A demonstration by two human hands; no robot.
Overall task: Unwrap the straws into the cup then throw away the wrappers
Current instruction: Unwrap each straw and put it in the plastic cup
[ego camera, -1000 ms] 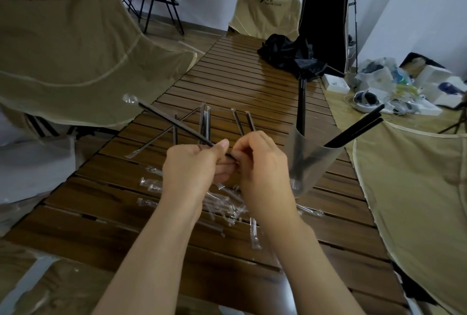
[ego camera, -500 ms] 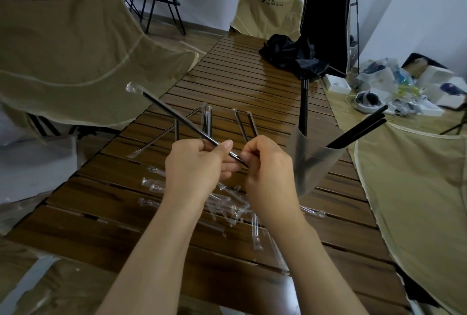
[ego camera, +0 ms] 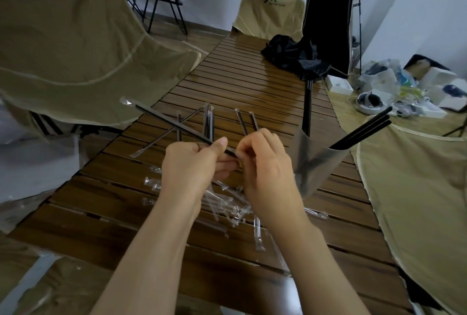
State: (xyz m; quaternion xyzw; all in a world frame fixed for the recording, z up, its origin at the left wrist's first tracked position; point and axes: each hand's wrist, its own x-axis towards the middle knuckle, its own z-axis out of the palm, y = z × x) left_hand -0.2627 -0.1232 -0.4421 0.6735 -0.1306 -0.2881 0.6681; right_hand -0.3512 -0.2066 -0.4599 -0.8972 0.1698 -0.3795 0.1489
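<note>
My left hand (ego camera: 194, 163) pinches a wrapped black straw (ego camera: 171, 124) that slants up to the left above the table, its clear wrapper tip sticking out at the far end. My right hand (ego camera: 265, 165) pinches the near end of the same straw's wrapper. Right of my hands stands a translucent cup (ego camera: 312, 160) with several bare black straws (ego camera: 361, 131) leaning out of it. Several wrapped straws (ego camera: 209, 122) lie on the slats beyond my hands. A heap of empty clear wrappers (ego camera: 227, 203) lies under my wrists.
The wooden slatted table (ego camera: 252, 82) runs away from me, with a black cloth bundle (ego camera: 295, 58) at its far end. Tan fabric chairs stand left (ego camera: 75, 49), right (ego camera: 417, 188) and at the far end (ego camera: 270, 17). Clutter of bags and boxes (ego camera: 404, 87) lies on the floor to the right.
Both hands stay together at the straw's near end with only small finger shifts; my right hand works the wrapper end a little to the right. The straw keeps its slant.
</note>
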